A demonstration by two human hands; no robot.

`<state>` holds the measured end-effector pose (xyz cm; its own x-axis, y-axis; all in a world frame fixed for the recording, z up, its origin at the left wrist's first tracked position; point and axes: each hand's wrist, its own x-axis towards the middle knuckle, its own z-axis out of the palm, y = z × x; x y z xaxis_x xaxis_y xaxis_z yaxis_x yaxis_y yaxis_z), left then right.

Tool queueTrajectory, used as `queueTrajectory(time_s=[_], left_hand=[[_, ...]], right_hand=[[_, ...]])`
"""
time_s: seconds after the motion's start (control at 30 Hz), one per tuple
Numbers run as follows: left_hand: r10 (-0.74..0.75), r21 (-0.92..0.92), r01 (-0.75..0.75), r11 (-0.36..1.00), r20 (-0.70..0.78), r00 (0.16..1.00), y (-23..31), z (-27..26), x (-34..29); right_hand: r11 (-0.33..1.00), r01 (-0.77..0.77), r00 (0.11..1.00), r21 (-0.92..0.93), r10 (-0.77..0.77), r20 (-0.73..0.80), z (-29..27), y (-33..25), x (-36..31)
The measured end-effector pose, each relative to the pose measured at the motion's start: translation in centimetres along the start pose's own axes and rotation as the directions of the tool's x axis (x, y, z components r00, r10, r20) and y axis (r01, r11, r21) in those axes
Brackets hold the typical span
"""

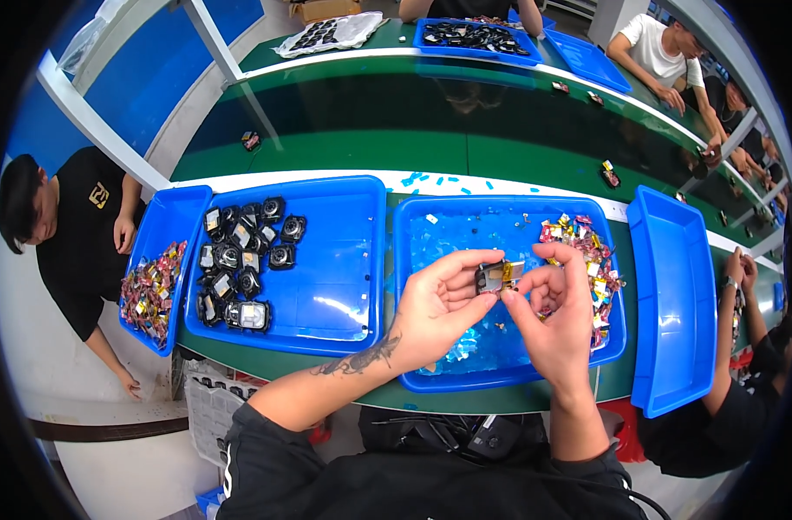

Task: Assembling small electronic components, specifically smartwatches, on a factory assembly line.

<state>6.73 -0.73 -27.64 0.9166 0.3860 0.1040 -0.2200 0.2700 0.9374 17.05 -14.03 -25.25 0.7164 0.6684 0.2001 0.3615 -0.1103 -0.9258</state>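
Above the middle blue tray (403, 286), my left hand (439, 303) holds a small black electronic part (491, 277) between thumb and fingers. It has a pale square face and an amber film on its right side. My right hand (554, 321) is closed in a pinch at the part's right edge; whatever lies between its fingertips is hidden. Small blue film scraps (465, 345) are scattered in the tray below. A pile of small red, yellow and silver parts (597, 260) fills the tray's right side, partly behind my right hand.
To the left, a blue tray (335, 277) holds several black camera-like units (248, 251); beyond it a narrower tray (177, 208) holds more colourful parts. Another blue tray (673, 303) stands at right. A green conveyor belt (370, 130) carries scattered parts. Co-workers (88, 225) sit around.
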Motion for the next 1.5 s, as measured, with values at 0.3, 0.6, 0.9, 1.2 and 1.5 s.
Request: queueTrajectory(time_s=[0.3, 0.6, 0.9, 1.2, 1.5], left_hand=[[0.022, -0.016, -0.024, 1.0, -0.121, 0.992, -1.0, 0.4, 0.0], [0.219, 0.844, 0.417, -0.337, -0.361, 0.907, 8.2, -13.7, -3.9], [0.101, 0.915, 0.262, -0.307, -0.242, 0.965, 6.8, -16.4, -6.2], [0.233, 0.87, 0.364, -0.333, -0.298, 0.926, 4.9, -17.9, -3.6], [-0.065, 0.209, 0.082, 0.974, -0.084, 0.994, 6.3, -6.1, 2.6]], right_hand=[[0.953, 0.23, 0.97, -0.2, -0.241, -0.034, 2.2, 0.0, 0.7], [0.989, -0.067, 0.992, -0.132, 0.08, 0.098, -0.5, 6.5, 20.3], [0.752, -0.03, 0.998, -0.658, 0.054, 0.016, -2.2, 10.7, 23.5], [0.414, 0.273, 0.936, -0.868, 0.095, 0.34, -6.0, 2.8, 14.1], [0.591, 0.205, 0.952, -0.78, 0.065, 0.299, -5.7, 5.3, 12.1]])
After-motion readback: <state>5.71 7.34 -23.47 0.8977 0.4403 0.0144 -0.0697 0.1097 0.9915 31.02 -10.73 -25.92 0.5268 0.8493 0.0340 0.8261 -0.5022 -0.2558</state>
